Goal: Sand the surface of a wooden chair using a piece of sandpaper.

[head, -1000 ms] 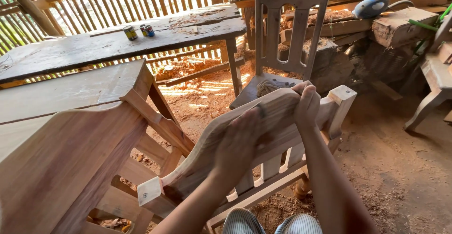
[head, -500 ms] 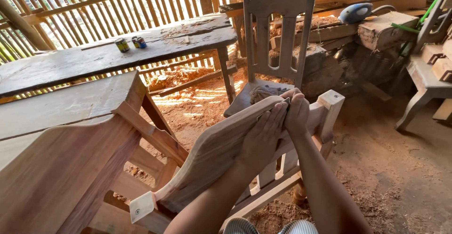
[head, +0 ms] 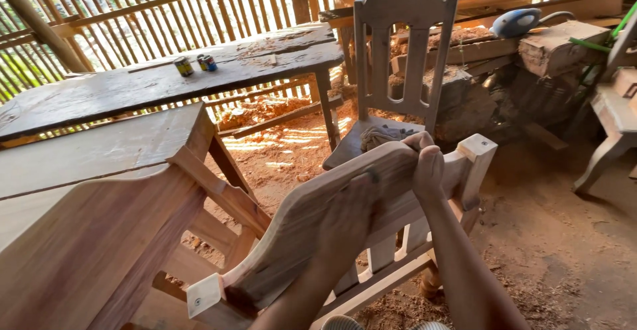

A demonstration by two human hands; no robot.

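Curved top rail (head: 312, 217) of an unfinished chair frame (head: 398, 250), tilted across the lower middle above the sawdust floor (head: 557, 250), gripped by 2 hands: left hand (head: 348, 220) pressed flat on its broad face, fingers spread, right hand (head: 428, 167) clamped over its upper edge near the square post end (head: 476, 151). Just behind, a finished slatted chair (head: 401, 51) stood upright with a wad of something pale on its seat. At left rose a bare wooden cabinet (head: 99, 197), beyond it a dark counter (head: 166, 81) with 2 small tins (head: 196, 64), and a blue power tool (head: 517, 21) on stacked planks at right.
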